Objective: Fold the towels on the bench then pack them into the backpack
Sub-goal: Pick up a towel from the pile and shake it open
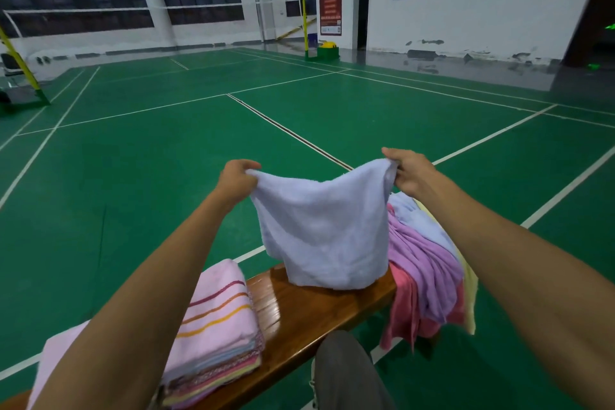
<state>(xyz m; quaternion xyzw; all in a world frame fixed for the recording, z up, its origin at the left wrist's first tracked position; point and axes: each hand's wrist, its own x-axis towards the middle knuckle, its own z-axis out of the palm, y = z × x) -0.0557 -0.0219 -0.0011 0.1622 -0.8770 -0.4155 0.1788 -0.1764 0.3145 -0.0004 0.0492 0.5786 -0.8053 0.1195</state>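
Above the wooden desk (309, 313): one pale blue towel (324, 230), held up by its top corners, lower edge resting on the desk. Left grip (237, 180) pinches the left corner; right grip (411, 173) pinches the right. Desk, left: folded towel stack (213, 336), striped pink uppermost. Desk, right: unfolded towel heap (426, 263), lilac, pink, yellow, draped over the end.

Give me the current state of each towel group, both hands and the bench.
Pale blue towel: held up by its top corners, bottom edge resting on the bench.
Left hand: pinching one corner.
Right hand: pinching the other corner.
Striped pink stack: folded, piled on the bench.
Loose towels: unfolded heap draped over the bench end.
Bench: bare in the middle.
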